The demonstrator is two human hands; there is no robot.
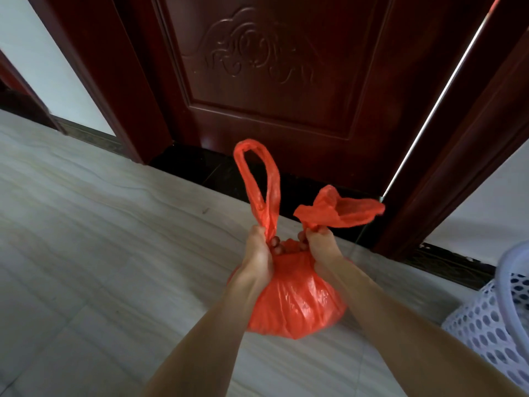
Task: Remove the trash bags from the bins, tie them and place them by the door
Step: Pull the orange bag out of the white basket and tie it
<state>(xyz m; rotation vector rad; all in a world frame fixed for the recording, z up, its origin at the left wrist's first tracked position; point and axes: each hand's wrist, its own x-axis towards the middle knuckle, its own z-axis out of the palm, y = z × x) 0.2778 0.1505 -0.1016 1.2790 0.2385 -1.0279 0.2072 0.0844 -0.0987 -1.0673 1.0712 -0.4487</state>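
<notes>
Home interior: carved dark-red wooden door (274,81) far centre, pale tiled floor (86,253), white mesh laundry basket (492,319) near right

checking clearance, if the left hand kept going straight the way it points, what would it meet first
Probably the dark door. The left hand, gripping the red trash bag's loop handle, points toward it over bare floor; depth is unclear.

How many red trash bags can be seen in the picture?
1. The red trash bag sits on the floor before the door, its handles held by the left hand and the right hand. Others may lie outside the view.
</notes>
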